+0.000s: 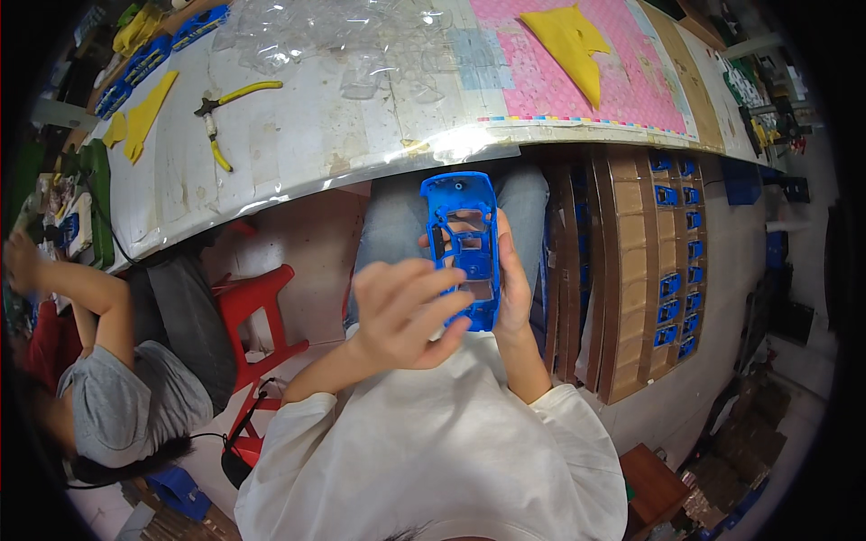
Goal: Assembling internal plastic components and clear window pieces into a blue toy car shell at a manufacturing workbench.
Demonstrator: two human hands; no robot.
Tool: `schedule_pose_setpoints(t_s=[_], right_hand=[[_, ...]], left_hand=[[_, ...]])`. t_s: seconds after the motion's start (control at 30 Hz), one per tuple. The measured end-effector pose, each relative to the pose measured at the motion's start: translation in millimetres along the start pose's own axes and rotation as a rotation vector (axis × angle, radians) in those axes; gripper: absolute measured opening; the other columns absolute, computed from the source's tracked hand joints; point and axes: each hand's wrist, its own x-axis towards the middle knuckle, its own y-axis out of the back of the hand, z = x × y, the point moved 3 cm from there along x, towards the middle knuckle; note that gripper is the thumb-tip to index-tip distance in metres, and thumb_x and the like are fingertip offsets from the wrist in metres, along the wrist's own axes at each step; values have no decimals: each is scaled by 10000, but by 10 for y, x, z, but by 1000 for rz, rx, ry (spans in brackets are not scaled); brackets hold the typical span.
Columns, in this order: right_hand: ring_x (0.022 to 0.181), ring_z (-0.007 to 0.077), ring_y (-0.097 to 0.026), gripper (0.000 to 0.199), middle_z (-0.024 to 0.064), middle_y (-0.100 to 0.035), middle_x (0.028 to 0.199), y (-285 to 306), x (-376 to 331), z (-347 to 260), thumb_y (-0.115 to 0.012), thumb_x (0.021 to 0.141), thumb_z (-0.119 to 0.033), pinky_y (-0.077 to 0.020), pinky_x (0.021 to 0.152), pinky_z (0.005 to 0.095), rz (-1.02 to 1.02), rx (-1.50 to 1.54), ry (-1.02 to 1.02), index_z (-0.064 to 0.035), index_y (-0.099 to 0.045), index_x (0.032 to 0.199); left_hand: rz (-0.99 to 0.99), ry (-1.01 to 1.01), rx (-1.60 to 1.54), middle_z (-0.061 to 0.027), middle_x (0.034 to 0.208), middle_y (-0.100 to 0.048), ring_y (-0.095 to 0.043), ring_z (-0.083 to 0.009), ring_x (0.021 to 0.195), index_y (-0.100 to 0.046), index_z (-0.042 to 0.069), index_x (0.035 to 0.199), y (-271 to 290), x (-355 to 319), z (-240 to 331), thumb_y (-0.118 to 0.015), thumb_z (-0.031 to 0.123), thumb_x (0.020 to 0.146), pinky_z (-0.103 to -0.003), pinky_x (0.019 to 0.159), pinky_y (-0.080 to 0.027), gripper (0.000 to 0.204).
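A blue plastic toy car body shell (484, 239) with window openings is held upright over my lap, just below the table edge. My right hand (513, 281) grips it along its right side, and some of my fingers show through the openings. Over the lower left part of the shell is my left hand (406, 311), palm down with its fingers apart and a little blurred. Whether those fingertips touch the shell I cannot tell. The left hand hides part of the shell's lower end.
On the white table (298, 171) lie yellow-handled pliers (209, 117), clear plastic pieces (298, 36) and yellow cloths (573, 45). To my right stands a compartmented cardboard box (631, 279) with several blue parts. A red stool (257, 316) and a co-worker (126, 388) are on my left.
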Motion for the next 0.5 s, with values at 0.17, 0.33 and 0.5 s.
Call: schedule_pose_setpoints(t_s=[0.17, 0.33, 0.5], right_hand=[[774, 118, -548, 456, 108, -483, 1100, -102, -36, -48, -314, 922, -406, -485, 698, 252, -36, 116, -82, -61, -294, 1221], [790, 110, -539, 413, 103, -501, 1046, -143, -62, -117, -361, 908, -338, -468, 700, 246, -32, 35, -9, -53, -309, 1202], [754, 89, -533, 235, 68, -548, 878, -174, -40, -244, -510, 842, -75, -468, 648, 243, 91, -466, 46, -2, -433, 1052]], left_hand=[[258, 583, -388, -95, 891, -519, -487, -257, 830, -479, 15, 970, -88, 174, -321, -674, 82, 635, -318, 739, -352, 393], [-64, 567, -314, -107, 761, -502, -482, -205, 712, -515, -10, 882, -197, 248, -410, -596, 86, 764, -298, 646, -380, 173], [-38, 593, -226, -125, 743, -504, -480, -227, 671, -497, -15, 881, -260, 225, -389, -586, 90, 776, -314, 616, -387, 173]])
